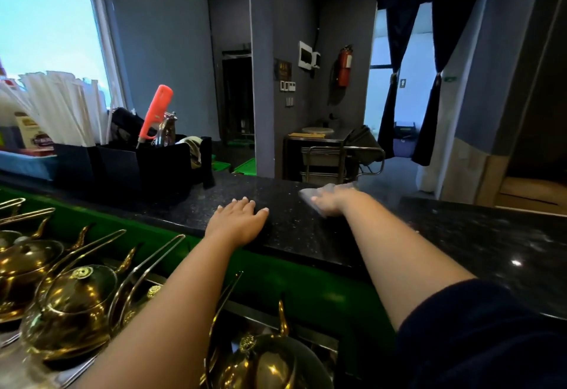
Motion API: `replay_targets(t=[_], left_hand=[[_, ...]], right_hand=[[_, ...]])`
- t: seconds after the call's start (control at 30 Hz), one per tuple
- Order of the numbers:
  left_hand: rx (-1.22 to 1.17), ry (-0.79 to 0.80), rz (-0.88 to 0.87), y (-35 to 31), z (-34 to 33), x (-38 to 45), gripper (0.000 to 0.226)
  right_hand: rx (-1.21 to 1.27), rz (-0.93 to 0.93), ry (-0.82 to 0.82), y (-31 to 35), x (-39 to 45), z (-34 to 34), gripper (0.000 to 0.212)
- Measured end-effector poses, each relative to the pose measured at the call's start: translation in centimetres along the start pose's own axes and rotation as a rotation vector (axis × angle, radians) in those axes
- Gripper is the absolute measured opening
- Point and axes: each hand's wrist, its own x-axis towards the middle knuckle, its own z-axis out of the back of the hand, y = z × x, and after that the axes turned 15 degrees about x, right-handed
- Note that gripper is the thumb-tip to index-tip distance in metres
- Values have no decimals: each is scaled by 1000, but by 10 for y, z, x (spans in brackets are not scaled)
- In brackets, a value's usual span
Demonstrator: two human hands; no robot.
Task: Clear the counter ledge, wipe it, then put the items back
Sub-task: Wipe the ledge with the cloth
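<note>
The black speckled counter ledge [285,229] runs across the middle of the view. My left hand [237,220] lies flat on it, palm down, fingers slightly apart, holding nothing. My right hand [329,203] is stretched out further along the ledge and presses on a grey cloth [325,191]; both are blurred by motion. At the left end of the ledge stand black organiser boxes [122,168] with white wrapped straws [61,106], an orange-handled tool [155,112] and a metal grinder [167,129].
Below the ledge on my side, several gold teapots [73,302] with long handles stand on a steel surface in front of a green panel [306,287]. A steel trolley [331,158] stands beyond the ledge. The window [46,26] is at the left.
</note>
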Motion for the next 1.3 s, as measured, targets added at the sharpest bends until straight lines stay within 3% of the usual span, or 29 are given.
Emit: replay_targets(t=[0.03,0.13,0.2,0.33,0.47,0.57,0.67,0.8,0.9,1.0,1.2,1.3], left_hand=[[-24,16,28,-2,3,2,61],[-92,46,75,-20,13,10,62],[-139,13,6,-47,19,11,64],[-120,-65,-119,-84,5,-3,56],[-118,-126,-126,-80,-1,-6,57],[-156,-132,-146,-84,0,-5,60],[-124,-138,-171,-84,2,-5,70],[-145,-156,-149,-87,10,-20,28],[-274,-167,-89,-95,19,-25,27],[-387,-170,-133,-128,25,-31,36],[-410,-162,-162,-154,17,-45,47],[-471,-157,-113,-155,23,-49,51]], right_hand=[[-11,53,24,8,-11,-6,98],[8,256,148,8,-28,-11,55],[17,311,159,-4,-37,-2,51],[57,115,77,-58,-23,18,54],[70,-133,-46,-121,-3,31,74],[57,-202,-91,-128,1,31,72],[30,-88,-49,-101,-19,22,79],[11,183,97,-59,-87,4,53],[7,357,153,-73,-122,0,47],[88,261,119,-111,-131,16,46],[106,-132,-82,-155,-120,31,52],[86,-78,-66,-120,-128,20,53]])
